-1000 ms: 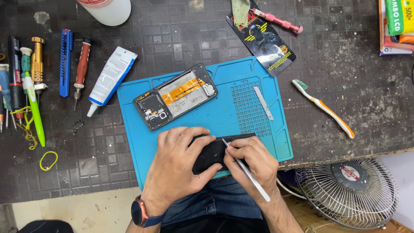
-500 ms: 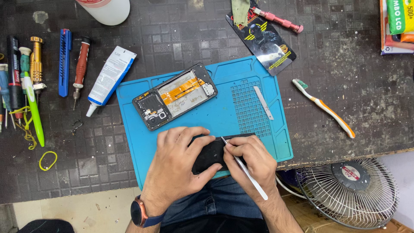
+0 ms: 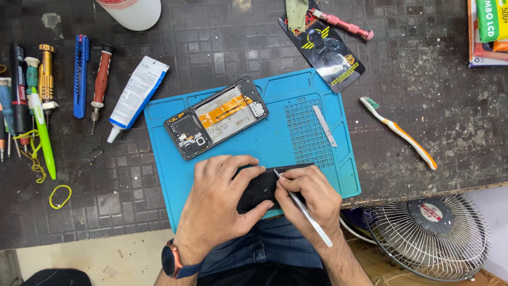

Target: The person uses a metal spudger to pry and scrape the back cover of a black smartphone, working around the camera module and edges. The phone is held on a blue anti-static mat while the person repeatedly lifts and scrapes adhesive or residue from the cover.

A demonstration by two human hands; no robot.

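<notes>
Blue work mat [image 3: 296, 114], on dark gridded bench; landmark for all entries below.

Black flat part [image 3: 260, 188]: at near edge of mat, lying flat, largely covered by both hands.

Left hand [image 3: 219, 204]: laid over left portion of black flat part, fingers spread across its top, thumb pressed against its near edge; steadying, not pinching. Watch with dark strap on wrist, off near edge of mat.

Right hand [image 3: 309, 198]: on right end of black flat part, fingers pressed together and pinching silver tweezers [image 3: 304, 209] pen-fashion; tip touching top edge of black part, shaft slanting back past near edge of mat.

Opened phone frame [image 3: 216, 117]: on far left area of mat, tilted, orange flex strips exposed, well apart from hands.

Flat metal pry tool [image 3: 324, 125]: on right gridded area of mat.

Toothbrush [image 3: 399, 132], white and orange: on bench right of mat.

White tube [image 3: 136, 98]: on bench just left of mat's far corner.

Screwdrivers and blue cutter [image 3: 80, 74]: in row well left of mat.

Yellow rubber band [image 3: 60, 196]: left of mat, near bench edge.

Black printed packet [image 3: 324, 50]: beyond far right corner of mat.

Wire-caged fan [image 3: 428, 235]: below bench, right of mat.
</notes>
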